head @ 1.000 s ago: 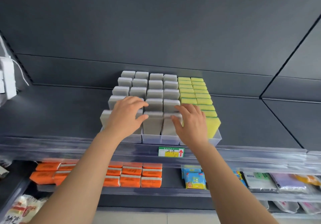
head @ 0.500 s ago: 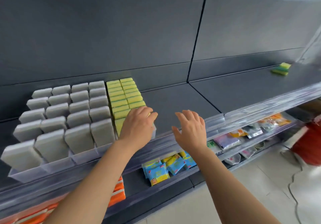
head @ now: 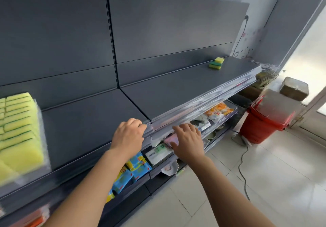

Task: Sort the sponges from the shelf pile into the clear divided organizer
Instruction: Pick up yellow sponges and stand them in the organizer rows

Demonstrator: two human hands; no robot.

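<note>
I see my left hand (head: 128,136) loosely curled, empty, at the shelf (head: 176,89) lip mid-frame, my right hand (head: 188,143) spread and empty just below it, the sponge pile (head: 216,63) across open shelf at upper right, and the organizer (head: 41,138) at the left edge.

The dark shelf (head: 176,89) lies open across mid-frame, a broad run from the clear organizer (head: 45,149) at the left edge to the sponge pile (head: 216,63) at upper right; the back panel (head: 167,29) walls it behind; the clear front rail (head: 202,103) lips its near edge, by the left hand (head: 127,137) and right hand (head: 187,141).
</note>
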